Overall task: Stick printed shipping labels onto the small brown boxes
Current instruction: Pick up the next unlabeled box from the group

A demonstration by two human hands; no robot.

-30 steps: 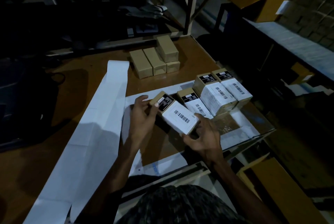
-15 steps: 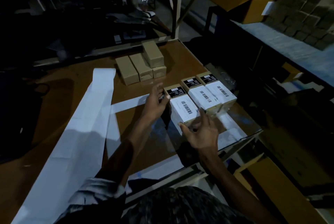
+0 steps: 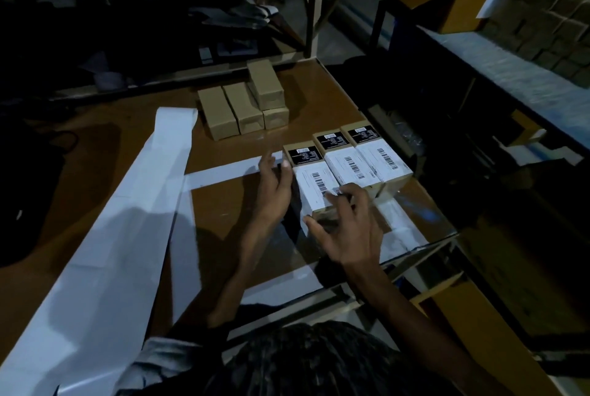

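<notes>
on a dim brown worktable (image 3: 95, 153), we see a long white strip of label backing paper (image 3: 127, 223) running from near left toward the far middle. four unlabelled brown boxes (image 3: 242, 108) sit stacked at the far edge. three labelled boxes stand side by side at right; our left hand (image 3: 275, 184) rests with relaxed fingers against the left side of the nearest labelled box (image 3: 311, 181), while our right hand (image 3: 348, 229), fingers spread, touches its near end.
</notes>
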